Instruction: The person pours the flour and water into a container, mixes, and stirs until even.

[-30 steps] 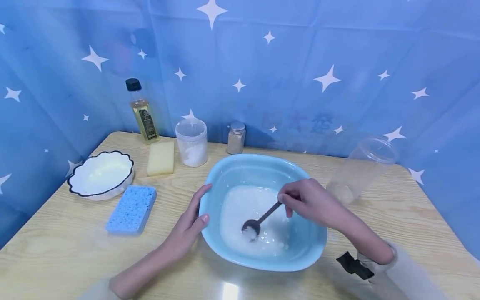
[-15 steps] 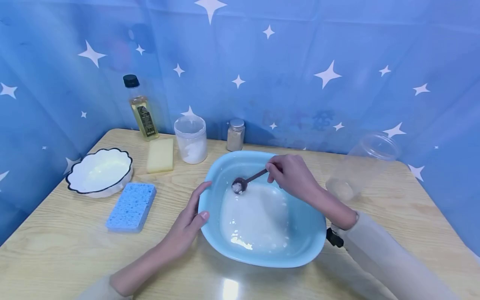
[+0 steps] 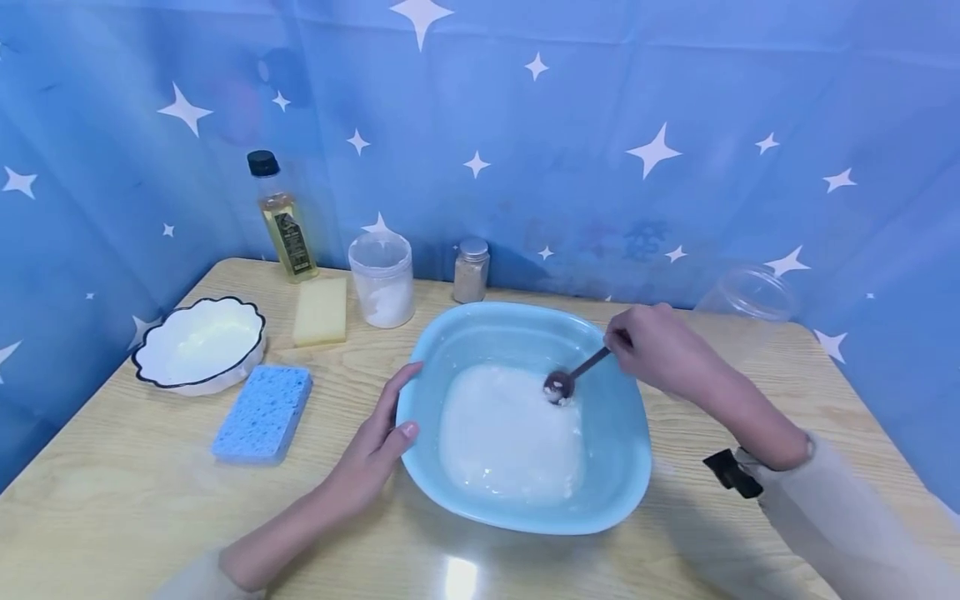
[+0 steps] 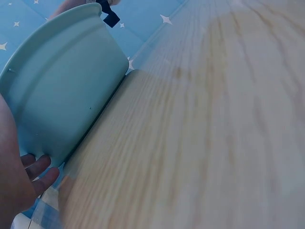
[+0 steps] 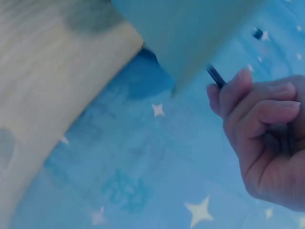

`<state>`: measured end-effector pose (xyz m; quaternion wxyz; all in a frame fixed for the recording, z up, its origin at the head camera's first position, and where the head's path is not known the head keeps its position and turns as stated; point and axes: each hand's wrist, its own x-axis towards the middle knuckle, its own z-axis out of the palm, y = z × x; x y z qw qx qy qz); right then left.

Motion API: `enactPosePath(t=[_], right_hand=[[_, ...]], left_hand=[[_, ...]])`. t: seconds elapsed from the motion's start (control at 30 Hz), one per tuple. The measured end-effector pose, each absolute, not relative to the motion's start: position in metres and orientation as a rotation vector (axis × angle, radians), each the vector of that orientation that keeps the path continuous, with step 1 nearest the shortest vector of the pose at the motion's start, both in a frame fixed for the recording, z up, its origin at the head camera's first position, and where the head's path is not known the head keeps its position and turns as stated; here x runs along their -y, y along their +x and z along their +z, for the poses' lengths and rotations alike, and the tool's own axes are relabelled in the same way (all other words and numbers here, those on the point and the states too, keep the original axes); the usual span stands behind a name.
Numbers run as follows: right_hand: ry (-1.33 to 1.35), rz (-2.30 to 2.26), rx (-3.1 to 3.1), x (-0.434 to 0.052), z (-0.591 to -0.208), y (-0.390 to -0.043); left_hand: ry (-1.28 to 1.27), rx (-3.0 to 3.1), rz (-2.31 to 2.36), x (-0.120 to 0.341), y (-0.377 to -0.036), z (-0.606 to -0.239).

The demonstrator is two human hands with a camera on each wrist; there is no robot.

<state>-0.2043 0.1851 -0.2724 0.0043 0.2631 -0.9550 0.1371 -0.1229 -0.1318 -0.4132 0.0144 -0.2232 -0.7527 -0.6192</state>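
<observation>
A light blue basin (image 3: 617, 454) stands on the table in front of me with milky white liquid (image 3: 510, 442) in its bottom. My left hand (image 3: 375, 446) holds its left side, thumb and forefinger at the rim; in the left wrist view the other fingers (image 4: 39, 167) lie against the outer wall. Over the basin's right part, my right hand (image 3: 663, 350) pinches the handle end of a dark brown spoon (image 3: 589, 362). White lumps show in the spoon's bowl, which is tilted down at the liquid's upper right edge. The right wrist view shows only a bit of the handle (image 5: 216, 76).
Left of the basin are a blue sponge (image 3: 262, 414), a white scalloped dish (image 3: 201, 343) and a pale yellow sponge (image 3: 321, 312). An oil bottle (image 3: 288, 237), a tub of white powder (image 3: 384, 283) and a small jar (image 3: 471, 271) line the back. A clear container (image 3: 753, 293) stands behind my right hand.
The spoon swept from the middle of the liquid up to the basin's upper left, then across to the right, with my right hand. My left hand stayed on the rim.
</observation>
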Motion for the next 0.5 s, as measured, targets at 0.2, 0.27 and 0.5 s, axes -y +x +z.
enactPosePath(t=[0.2,0.27,0.5], right_hand=[[1.027,0.511,3.126,-0.200,-0.264,-0.205],[1.128,0.540,3.157,-0.201,-0.265,-0.205],[1.419,0.668,3.118,-0.191,-0.276,-0.200]], left_hand=[[-0.704,2.329,-1.950,0.133,-0.123,-0.415],[-0.702,2.334,-1.942,0.133,-0.123,-0.415],[-0.713,2.328,-1.942,0.133,-0.123,-0.414]])
